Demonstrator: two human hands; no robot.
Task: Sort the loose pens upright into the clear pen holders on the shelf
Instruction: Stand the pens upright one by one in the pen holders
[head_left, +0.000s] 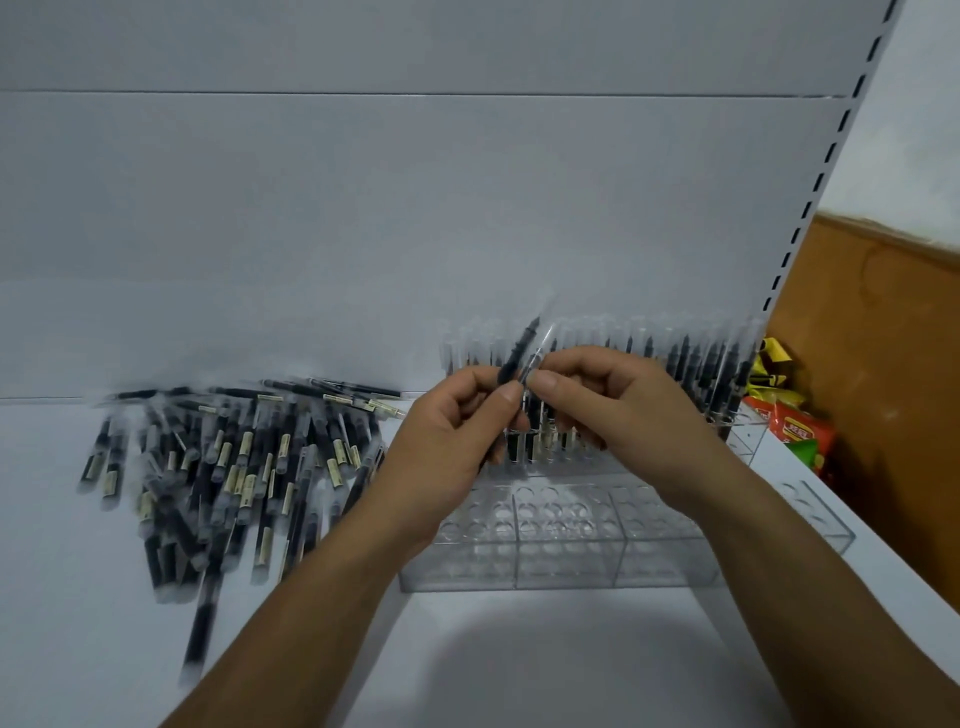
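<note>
Your left hand grips a black pen; your right hand pinches a clear-capped pen. Both seem light, stiff and slick, so hold them mid-barrel.

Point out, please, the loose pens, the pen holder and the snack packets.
loose pens (234, 467), head view, heap's middle
pen holder (561, 566), head view, front wall
snack packets (797, 431), head view, red wrapper

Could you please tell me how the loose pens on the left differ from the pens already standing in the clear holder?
The loose pens lie flat in a criss-crossed heap on the shelf; the standing pens are upright in tidy rows. The loose pens rest directly on the shelf, while the standing pens sit in holes of the clear holder. Both share dark barrels and clear caps.
</note>
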